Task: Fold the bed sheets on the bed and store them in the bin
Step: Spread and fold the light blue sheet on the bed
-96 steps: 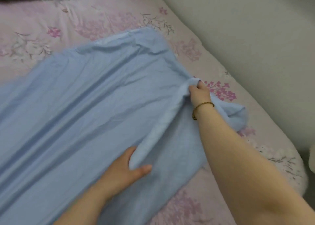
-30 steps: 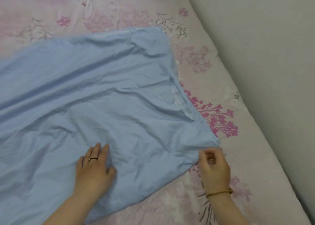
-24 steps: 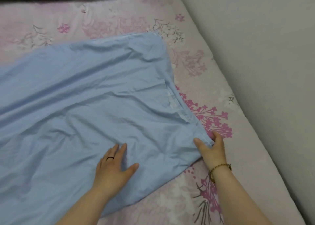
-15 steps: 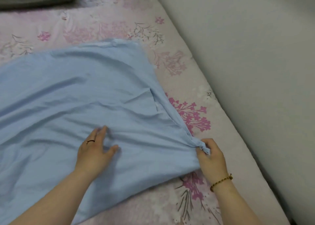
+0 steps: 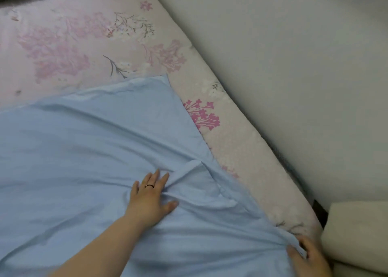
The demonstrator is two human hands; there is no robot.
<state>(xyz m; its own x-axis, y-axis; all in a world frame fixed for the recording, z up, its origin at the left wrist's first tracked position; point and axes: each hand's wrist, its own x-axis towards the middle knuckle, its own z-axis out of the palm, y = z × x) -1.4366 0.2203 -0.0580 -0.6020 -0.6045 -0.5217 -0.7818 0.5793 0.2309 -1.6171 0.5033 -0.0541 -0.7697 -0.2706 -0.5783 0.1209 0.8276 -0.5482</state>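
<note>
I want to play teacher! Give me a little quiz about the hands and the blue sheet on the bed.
1. True or false: the left hand lies flat on the blue sheet with its fingers spread.
2. Where does the right hand grip the blue sheet? A) in the middle B) at a corner C) nowhere
3. Fill in the word: the ring is on the ___ hand.

Key: 1 true; 2 B; 3 left.
</note>
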